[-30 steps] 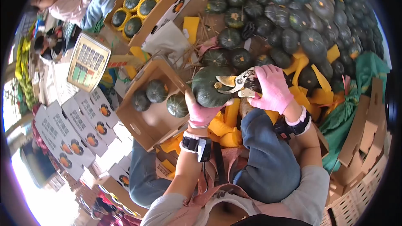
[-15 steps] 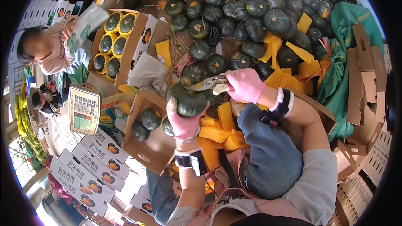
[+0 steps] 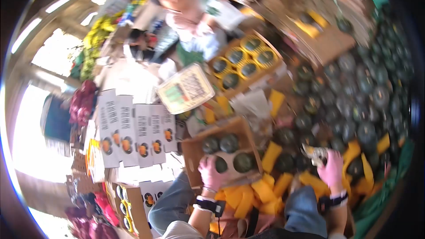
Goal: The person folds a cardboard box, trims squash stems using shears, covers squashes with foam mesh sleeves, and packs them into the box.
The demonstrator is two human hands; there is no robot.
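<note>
My left hand (image 3: 211, 173), in a pink glove, is inside the near left part of an open cardboard box (image 3: 195, 150). Its fingers rest against a dark green squash (image 3: 220, 164). Beside it in the box lie another squash (image 3: 243, 162) and two more behind, (image 3: 228, 143) being the right one of these squashes. My right hand (image 3: 331, 168), also pink-gloved, is closed around metal pruning shears (image 3: 315, 152), off to the right over yellow foam nets (image 3: 305, 179). Motion blur softens the picture.
A large heap of squashes (image 3: 367, 93) fills the right side. Behind the open box stand a scale (image 3: 186, 89) and a box of foam-wrapped squashes (image 3: 234, 86). Printed white cartons (image 3: 144, 128) are on the left. Another person (image 3: 195, 22) is at the back.
The view has swung left. My left hand has gone from holding a squash up in front of the shears to the box, where a fourth squash now shows. The shears have moved away to the right.
</note>
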